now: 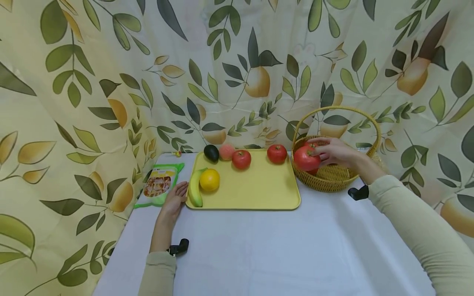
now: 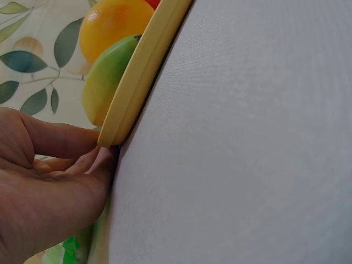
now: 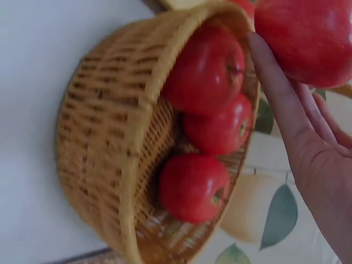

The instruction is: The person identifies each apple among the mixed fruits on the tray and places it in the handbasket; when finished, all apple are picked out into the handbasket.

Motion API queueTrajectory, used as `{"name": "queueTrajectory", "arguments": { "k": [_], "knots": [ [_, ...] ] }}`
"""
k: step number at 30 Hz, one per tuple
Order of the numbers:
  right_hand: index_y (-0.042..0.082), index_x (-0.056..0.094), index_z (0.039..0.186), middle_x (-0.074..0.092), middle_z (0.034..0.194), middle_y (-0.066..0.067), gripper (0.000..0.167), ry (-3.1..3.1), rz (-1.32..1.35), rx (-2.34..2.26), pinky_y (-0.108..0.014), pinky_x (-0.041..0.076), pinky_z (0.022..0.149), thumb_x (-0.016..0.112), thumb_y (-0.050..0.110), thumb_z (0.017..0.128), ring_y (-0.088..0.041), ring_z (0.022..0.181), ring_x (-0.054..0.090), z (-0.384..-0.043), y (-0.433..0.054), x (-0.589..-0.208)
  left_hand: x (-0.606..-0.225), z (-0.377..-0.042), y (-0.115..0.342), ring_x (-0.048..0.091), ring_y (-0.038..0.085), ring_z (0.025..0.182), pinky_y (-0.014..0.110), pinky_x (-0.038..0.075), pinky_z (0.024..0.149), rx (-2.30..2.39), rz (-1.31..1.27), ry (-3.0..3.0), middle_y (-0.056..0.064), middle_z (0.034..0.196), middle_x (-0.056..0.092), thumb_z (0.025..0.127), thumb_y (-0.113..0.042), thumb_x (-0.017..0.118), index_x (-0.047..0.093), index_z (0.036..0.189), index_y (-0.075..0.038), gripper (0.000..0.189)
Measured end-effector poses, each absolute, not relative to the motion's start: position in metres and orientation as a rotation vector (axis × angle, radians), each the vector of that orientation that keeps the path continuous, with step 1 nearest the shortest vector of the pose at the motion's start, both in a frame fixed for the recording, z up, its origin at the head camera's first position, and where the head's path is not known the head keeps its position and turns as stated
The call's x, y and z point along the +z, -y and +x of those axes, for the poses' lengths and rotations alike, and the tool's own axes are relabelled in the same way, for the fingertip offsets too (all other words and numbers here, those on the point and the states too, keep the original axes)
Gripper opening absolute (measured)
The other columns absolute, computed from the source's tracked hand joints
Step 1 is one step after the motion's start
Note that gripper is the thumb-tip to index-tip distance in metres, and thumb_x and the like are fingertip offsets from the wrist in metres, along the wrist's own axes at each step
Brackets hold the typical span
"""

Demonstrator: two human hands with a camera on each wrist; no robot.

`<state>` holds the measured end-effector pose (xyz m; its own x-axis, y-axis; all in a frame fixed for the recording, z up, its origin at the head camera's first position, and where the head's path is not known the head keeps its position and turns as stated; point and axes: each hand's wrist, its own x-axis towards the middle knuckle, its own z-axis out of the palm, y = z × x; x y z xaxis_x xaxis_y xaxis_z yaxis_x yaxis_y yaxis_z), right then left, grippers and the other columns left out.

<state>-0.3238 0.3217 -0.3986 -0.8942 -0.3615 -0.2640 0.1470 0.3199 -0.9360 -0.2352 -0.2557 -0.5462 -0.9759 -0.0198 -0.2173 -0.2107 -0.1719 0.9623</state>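
Observation:
My right hand [image 1: 335,152] holds a red apple [image 1: 307,158] over the left side of the wicker basket [image 1: 326,183]. In the right wrist view, the fingers lie against that apple [image 3: 308,41], and three other red apples [image 3: 193,187] sit inside the basket. At the left end of the yellow tray [image 1: 255,209], my left hand [image 1: 175,200] grips the rim, its fingertips at the edge in the left wrist view. Just inside that edge lie a yellow-green banana [image 1: 194,190] and an orange [image 1: 210,180].
Along the tray's back are a dark avocado [image 1: 211,153], a pink peach [image 1: 226,151] and two red apples [image 1: 241,159]. A green-edged food packet [image 1: 160,185] lies left of the tray. The basket's tall handle [image 1: 337,108] arches over it, near a leaf-patterned curtain [image 1: 244,61].

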Motion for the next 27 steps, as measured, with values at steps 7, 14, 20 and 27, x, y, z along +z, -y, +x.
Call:
{"name": "queueTrajectory", "arguments": {
  "k": [7, 14, 20, 27],
  "knots": [
    [0.001, 0.026, 0.161, 0.035, 0.150, -0.029, 0.072, -2.149, -0.195, -1.526, -0.049, 0.062, 0.092, 0.063, 0.014, 0.102, -0.030, 0.103, 0.071, -0.327, -0.344, -0.399, -0.547, -0.234, 0.256, 0.023, 0.032, 0.157, 0.040, 0.022, 0.129, 2.308, -0.273, -1.928, 0.021, 0.169, 0.024, 0.094, 0.025, 0.035, 0.023, 0.163, 0.003, 0.073],
    [-0.003, 0.027, 0.160, 0.035, 0.152, -0.034, 0.073, -2.180, -0.175, -1.389, -0.051, 0.060, 0.097, 0.064, 0.019, 0.101, -0.030, 0.108, 0.068, -0.328, -0.367, -0.402, -0.546, -0.233, 0.255, 0.023, 0.031, 0.157, 0.040, 0.022, 0.129, 2.294, -0.279, -1.930, 0.021, 0.170, 0.024, 0.095, 0.024, 0.035, 0.022, 0.163, 0.002, 0.073],
    [-0.003, 0.030, 0.157, 0.041, 0.146, -0.031, 0.071, -2.179, -0.172, -1.333, -0.053, 0.060, 0.096, 0.064, 0.026, 0.102, -0.029, 0.107, 0.068, -0.326, -0.384, -0.409, -0.546, -0.234, 0.253, 0.024, 0.032, 0.157, 0.040, 0.023, 0.129, 2.282, -0.291, -1.935, 0.021, 0.169, 0.025, 0.095, 0.024, 0.035, 0.023, 0.163, 0.002, 0.073],
    [-0.003, 0.021, 0.162, 0.024, 0.158, -0.032, 0.077, -2.139, -0.065, -1.365, -0.052, 0.057, 0.102, 0.062, 0.024, 0.103, -0.028, 0.113, 0.062, -0.322, -0.389, -0.422, -0.546, -0.235, 0.254, 0.025, 0.031, 0.157, 0.039, 0.023, 0.129, 2.291, -0.317, -1.922, 0.020, 0.168, 0.027, 0.094, 0.025, 0.035, 0.025, 0.163, 0.001, 0.073]
  ]
}}
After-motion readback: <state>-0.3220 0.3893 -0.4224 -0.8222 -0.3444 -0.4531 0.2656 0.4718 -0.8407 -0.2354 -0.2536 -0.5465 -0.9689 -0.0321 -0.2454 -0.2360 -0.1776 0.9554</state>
